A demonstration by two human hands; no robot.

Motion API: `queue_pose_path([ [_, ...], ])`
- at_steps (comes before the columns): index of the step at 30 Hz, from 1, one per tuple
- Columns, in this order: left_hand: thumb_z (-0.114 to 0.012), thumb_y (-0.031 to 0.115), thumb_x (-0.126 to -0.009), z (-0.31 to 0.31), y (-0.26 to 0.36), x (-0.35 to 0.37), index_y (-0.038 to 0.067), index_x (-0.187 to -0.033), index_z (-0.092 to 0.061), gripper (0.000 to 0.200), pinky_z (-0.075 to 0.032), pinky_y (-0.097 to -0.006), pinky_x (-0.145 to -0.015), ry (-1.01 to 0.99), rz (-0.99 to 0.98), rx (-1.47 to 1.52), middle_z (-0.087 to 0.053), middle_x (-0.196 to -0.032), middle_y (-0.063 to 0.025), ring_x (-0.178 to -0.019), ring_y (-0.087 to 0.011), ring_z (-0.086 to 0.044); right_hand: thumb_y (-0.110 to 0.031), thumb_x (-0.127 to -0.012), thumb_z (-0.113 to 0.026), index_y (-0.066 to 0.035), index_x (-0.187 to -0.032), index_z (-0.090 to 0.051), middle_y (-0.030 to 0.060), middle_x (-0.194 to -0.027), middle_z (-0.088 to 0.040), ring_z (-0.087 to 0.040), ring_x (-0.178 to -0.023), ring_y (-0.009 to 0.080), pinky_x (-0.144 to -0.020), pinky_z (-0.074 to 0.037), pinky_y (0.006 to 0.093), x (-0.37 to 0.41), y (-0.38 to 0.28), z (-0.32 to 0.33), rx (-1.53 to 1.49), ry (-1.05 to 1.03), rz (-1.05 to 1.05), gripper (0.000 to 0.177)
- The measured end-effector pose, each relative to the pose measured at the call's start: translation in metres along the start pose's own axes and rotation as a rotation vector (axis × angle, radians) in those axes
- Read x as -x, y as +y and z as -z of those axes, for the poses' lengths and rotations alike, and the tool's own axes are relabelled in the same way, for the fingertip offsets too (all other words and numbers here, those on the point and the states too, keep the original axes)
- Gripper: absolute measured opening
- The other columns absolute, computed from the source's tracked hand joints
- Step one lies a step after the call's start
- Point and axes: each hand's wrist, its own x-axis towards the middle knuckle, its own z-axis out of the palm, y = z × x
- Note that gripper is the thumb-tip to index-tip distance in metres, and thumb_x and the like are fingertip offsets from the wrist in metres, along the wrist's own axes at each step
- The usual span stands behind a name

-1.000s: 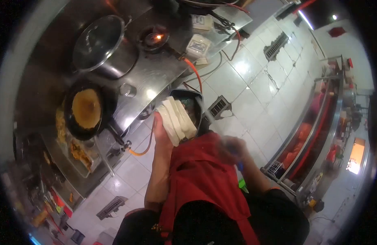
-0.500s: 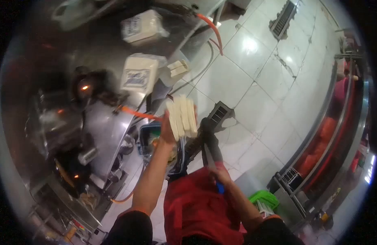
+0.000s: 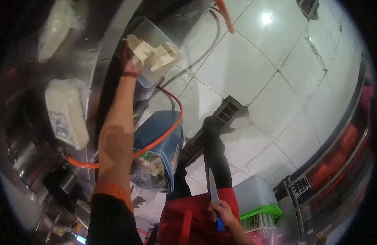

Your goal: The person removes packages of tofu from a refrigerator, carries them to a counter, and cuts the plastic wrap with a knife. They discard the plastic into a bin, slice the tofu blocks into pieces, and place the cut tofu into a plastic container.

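My left hand (image 3: pixel 130 63) is at the left side of a clear plastic tub (image 3: pixel 147 79), its fingers partly hidden behind pale block pieces (image 3: pixel 140 50) that it holds. More pale pieces (image 3: pixel 163 56) lie in the tub beside them. Low in front of the red apron (image 3: pixel 176 216), my right hand (image 3: pixel 222 211) is closed on the blue handle of a knife (image 3: pixel 213 190), whose blade points up and away. A wrapped white block (image 3: pixel 66 112) with blue print lies on the metal counter, left of my left forearm.
Below the tub stands a blue bin (image 3: pixel 158 122) with plastic waste, crossed by an orange hose (image 3: pixel 166 136). A floor drain (image 3: pixel 228 110) is in the tiles. Another wrapped block (image 3: pixel 55 30) is at upper left. A green-rimmed crate (image 3: pixel 272 210) stands at right.
My left hand has moved up and left with the pale pieces, from above the bin to the tub. The view has shifted, and the knife in my right hand shows more clearly.
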Motion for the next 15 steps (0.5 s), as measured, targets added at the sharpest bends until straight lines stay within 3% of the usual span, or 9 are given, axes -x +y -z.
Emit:
queue_pose_path([
  [2,-0.057,0.049,-0.091,-0.008,0.001,-0.008,0.012,-0.124,-0.057,0.05,-0.045,-0.0447,-0.099,0.098,-0.01,-0.021,-0.061,-0.122,-0.0069,-0.113,-0.0271,-0.058,-0.023,-0.1,-0.05,-0.003,-0.084,-0.057,0.0029,-0.056,-0.048,-0.047,-0.045,0.0139,-0.042,-0.039,0.0276,0.002,-0.008,0.002,-0.001,0.048,-0.039,0.026],
  [4,-0.06,0.052,-0.089,-0.019,-0.002,-0.013,0.014,-0.123,-0.058,0.051,-0.043,-0.0468,-0.1,0.198,-0.011,-0.046,-0.062,-0.119,-0.0068,-0.113,-0.028,-0.057,-0.027,-0.098,-0.055,-0.005,-0.085,-0.058,0.0033,-0.057,-0.051,-0.049,-0.046,0.0134,-0.043,-0.038,0.0269,0.003,-0.012,0.004,-0.144,-0.04,-0.027,0.026],
  [6,-0.061,0.055,-0.085,-0.024,-0.008,-0.022,0.017,-0.123,-0.058,0.054,-0.042,-0.0533,-0.099,0.406,-0.062,-0.065,-0.061,-0.12,-0.0063,-0.114,-0.03,-0.056,-0.026,-0.099,-0.054,-0.005,-0.085,-0.058,0.0035,-0.057,-0.051,-0.049,-0.045,0.0137,-0.042,-0.038,0.0272,0.005,-0.017,0.003,-0.143,-0.033,-0.032,0.026],
  [13,-0.06,0.055,-0.085,-0.017,-0.027,-0.047,0.019,-0.126,-0.055,0.055,-0.04,-0.0596,-0.097,0.417,-0.038,-0.071,-0.055,-0.129,-0.0065,-0.119,-0.031,-0.052,-0.025,-0.099,-0.053,-0.005,-0.084,-0.057,0.0034,-0.057,-0.049,-0.048,-0.044,0.0141,-0.042,-0.038,0.0279,0.002,-0.025,0.004,-0.134,-0.02,-0.044,0.025],
  [15,-0.06,0.055,-0.084,-0.009,-0.034,-0.056,0.018,-0.126,-0.055,0.056,-0.041,-0.0581,-0.097,0.56,0.058,-0.053,-0.055,-0.129,-0.0079,-0.12,-0.0309,-0.051,-0.024,-0.1,-0.051,-0.004,-0.084,-0.057,0.0038,-0.056,-0.048,-0.047,-0.044,0.0147,-0.042,-0.039,0.0282,0.002,-0.026,0.001,-0.106,-0.005,-0.048,0.027],
])
